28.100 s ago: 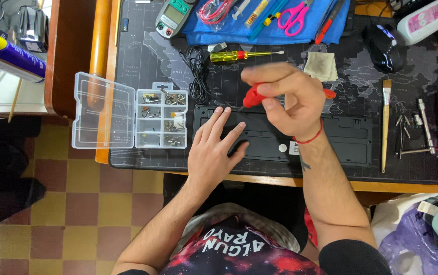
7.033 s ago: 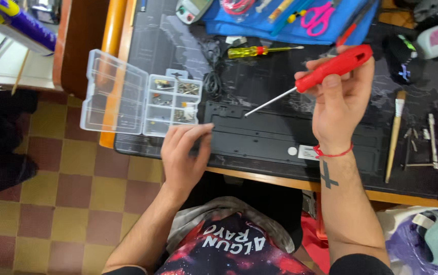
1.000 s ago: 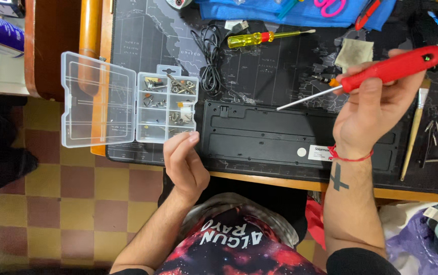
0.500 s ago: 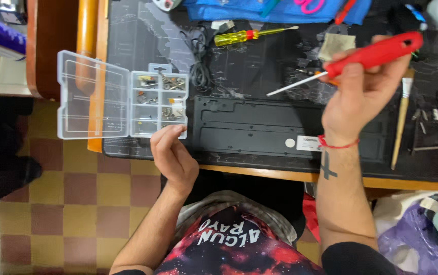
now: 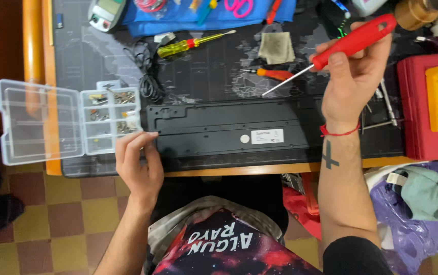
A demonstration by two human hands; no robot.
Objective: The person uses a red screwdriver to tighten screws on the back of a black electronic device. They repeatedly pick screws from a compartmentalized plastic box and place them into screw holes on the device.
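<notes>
1. My right hand clamps a red screwdriver above the black keyboard lying face-down on the bench.
2. My left hand, fingers together, touches the keyboard's corner.
3. A clear screw box sits just left.

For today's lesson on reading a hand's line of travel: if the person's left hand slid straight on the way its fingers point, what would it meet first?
The left hand points up the desk, fingertips at the gap between the black keyboard and the clear plastic parts box. Most likely it meets the keyboard's left end first, though the box's corner is about as close; depth is unclear.
</notes>
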